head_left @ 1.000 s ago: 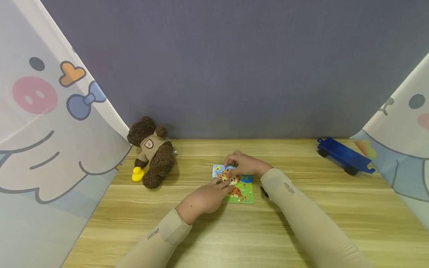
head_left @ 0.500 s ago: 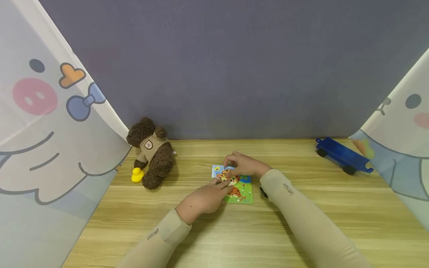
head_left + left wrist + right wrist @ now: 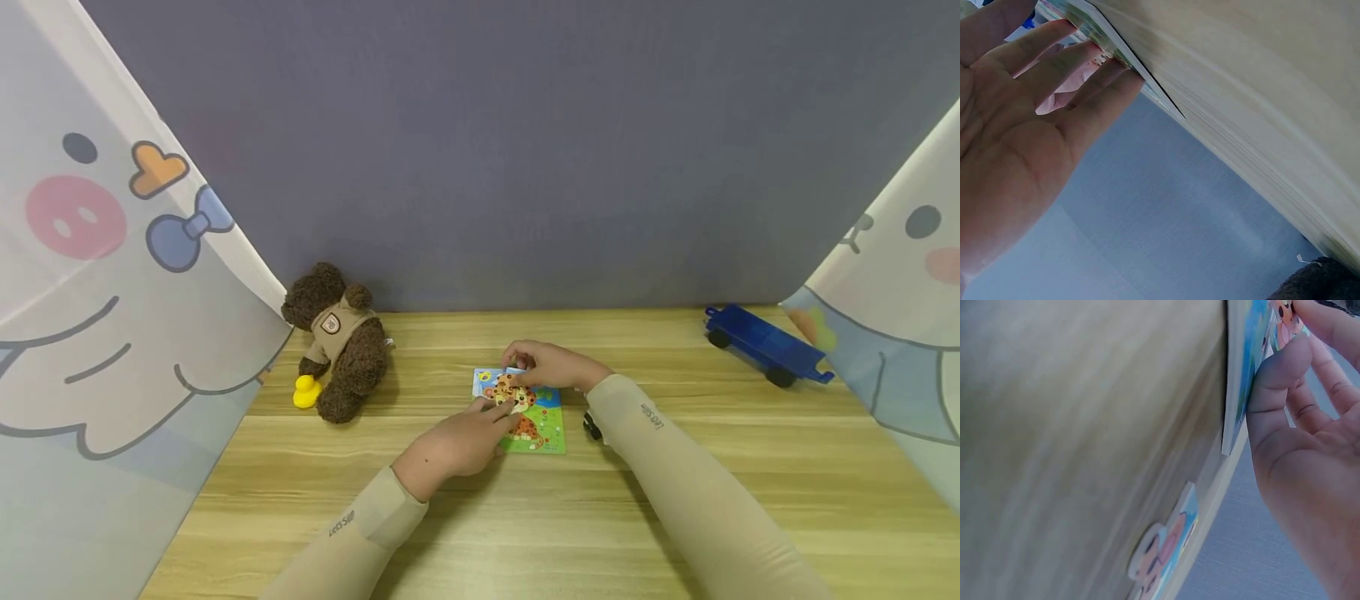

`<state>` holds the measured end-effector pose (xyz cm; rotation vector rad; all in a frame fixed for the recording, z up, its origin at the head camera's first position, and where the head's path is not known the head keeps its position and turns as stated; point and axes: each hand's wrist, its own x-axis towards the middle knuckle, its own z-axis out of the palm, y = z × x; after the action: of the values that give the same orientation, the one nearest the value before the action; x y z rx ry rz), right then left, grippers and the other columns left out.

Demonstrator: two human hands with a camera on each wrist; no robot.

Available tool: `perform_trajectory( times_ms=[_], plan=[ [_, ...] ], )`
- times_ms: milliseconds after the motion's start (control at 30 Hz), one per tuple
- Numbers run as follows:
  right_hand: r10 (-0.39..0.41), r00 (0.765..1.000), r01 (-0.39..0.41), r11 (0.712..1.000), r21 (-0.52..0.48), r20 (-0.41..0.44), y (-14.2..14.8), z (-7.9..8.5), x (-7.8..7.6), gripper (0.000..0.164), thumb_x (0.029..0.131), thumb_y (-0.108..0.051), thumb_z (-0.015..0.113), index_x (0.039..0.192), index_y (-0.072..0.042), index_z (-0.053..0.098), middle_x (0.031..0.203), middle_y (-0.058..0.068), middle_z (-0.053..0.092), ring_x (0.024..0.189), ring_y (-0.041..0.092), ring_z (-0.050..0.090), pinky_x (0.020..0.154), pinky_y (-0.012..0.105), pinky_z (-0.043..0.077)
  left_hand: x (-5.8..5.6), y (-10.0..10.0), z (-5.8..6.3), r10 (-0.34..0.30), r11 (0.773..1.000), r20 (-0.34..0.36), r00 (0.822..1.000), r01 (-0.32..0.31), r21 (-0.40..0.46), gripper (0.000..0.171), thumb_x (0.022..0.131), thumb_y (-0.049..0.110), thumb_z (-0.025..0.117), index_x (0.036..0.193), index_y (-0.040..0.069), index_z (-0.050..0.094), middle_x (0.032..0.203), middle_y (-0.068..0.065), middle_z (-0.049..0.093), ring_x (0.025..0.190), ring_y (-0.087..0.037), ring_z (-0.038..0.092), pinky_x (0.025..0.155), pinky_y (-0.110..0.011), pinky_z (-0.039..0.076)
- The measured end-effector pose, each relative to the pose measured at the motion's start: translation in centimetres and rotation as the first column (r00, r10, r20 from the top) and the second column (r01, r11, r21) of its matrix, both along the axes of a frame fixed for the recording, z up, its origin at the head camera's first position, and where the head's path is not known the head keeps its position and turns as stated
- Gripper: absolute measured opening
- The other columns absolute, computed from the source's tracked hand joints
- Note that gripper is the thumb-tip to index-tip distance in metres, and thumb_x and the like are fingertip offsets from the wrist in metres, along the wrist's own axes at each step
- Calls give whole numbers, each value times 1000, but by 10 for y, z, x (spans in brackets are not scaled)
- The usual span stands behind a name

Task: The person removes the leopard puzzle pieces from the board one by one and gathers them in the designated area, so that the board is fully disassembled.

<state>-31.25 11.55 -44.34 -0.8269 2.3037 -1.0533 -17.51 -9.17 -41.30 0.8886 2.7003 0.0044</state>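
A jigsaw puzzle with a spotted orange leopard point(image 3: 553, 425) lies on the wooden table in front of me. My left hand point(image 3: 468, 437) reaches over its left side, fairly straight fingers resting on the picture; in the left wrist view the fingertips point(image 3: 1124, 74) meet the puzzle's edge. My right hand point(image 3: 557, 367) is at the puzzle's top edge. Its thumb and forefinger pinch a puzzle piece point(image 3: 1285, 320) with orange spotted print, tilted up over the leopard's head. Another loose puzzle piece point(image 3: 1163, 556) lies on the table near the right wrist.
A brown teddy bear point(image 3: 341, 337) lies at the back left beside a yellow rubber duck point(image 3: 307, 392). At the back right stands a blue toy wagon point(image 3: 767, 343). A small black object point(image 3: 592, 426) shows by the right sleeve. A grey wall point(image 3: 525, 167) closes off the back.
My right hand has risen slightly, tilting the pinched puzzle piece up from the picture. The left hand has stayed in place on the puzzle.
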Motion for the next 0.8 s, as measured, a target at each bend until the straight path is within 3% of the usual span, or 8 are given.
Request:
perform_trajectory(
  times_ms=[167, 433, 633, 800],
  plan=[
    [-10, 998, 10, 1000, -7, 54, 0, 0, 1, 23, 108, -19, 64, 130, -11, 65, 95, 5, 59, 78, 18, 55, 72, 31, 50, 0, 0, -1, 5, 1000, 2, 1000, -4, -9, 59, 108, 27, 64, 164, 22, 45, 176, -2, 35, 160, -30, 36, 117, -39, 54],
    [-1, 996, 3, 1000, -25, 94, 8, 1, -5, 26, 111, -24, 56, 135, -17, 63, 103, 7, 64, 80, 21, 58, 67, 31, 52, 0, 1, -2, 1, 999, 0, 1000, -1, -34, 60, 109, 29, 62, 166, 23, 42, 178, -1, 32, 162, -30, 34, 121, -39, 51],
    [-118, 990, 128, 983, -132, 80, 23, 11, -8, 28, 111, -30, 59, 135, -16, 63, 103, 8, 62, 71, 19, 52, 63, 34, 51, -1, 2, 0, 4, 1000, 1, 1000, -4, -23, 61, 109, 27, 62, 166, 22, 42, 178, -2, 32, 163, -30, 33, 121, -41, 51],
    [-217, 974, 224, 954, -199, 58, 49, 30, -7, 31, 111, -32, 61, 136, -14, 62, 108, 9, 61, 76, 22, 54, 69, 39, 53, -1, 1, 1, 10, 1000, 6, 1000, -10, -22, 60, 110, 27, 62, 166, 23, 42, 178, -2, 32, 163, -30, 33, 119, -39, 53]
  ],
)
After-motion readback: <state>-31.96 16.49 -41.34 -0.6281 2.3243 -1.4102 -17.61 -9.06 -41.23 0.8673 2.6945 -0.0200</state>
